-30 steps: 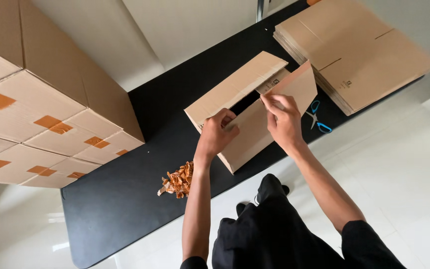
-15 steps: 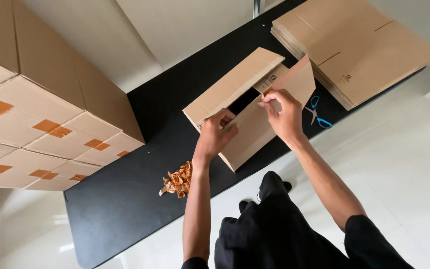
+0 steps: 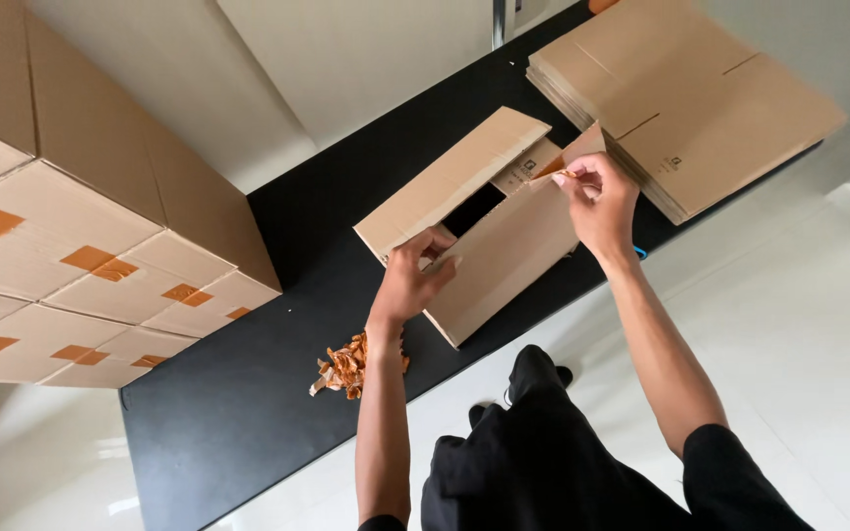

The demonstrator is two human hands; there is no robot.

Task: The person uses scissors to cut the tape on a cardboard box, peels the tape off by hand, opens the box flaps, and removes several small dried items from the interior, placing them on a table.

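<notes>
A brown cardboard box (image 3: 504, 246) stands on the black table (image 3: 248, 393) in front of me, its top flaps partly open with a dark gap between them. My left hand (image 3: 413, 280) grips the near flap at the box's left end. My right hand (image 3: 597, 202) pinches the far corner of that flap, where a strip of orange-brown tape (image 3: 551, 171) shows at my fingertips.
A pile of crumpled orange tape scraps (image 3: 351, 366) lies on the table near my left forearm. Flattened cardboard sheets (image 3: 700, 98) are stacked at the right. Taped, stacked boxes (image 3: 81, 246) fill the left. Something blue (image 3: 639, 253) peeks out behind my right wrist.
The near flap has swung outward and a dark gap has opened between the flaps. My right hand moved along to the flap's far corner.
</notes>
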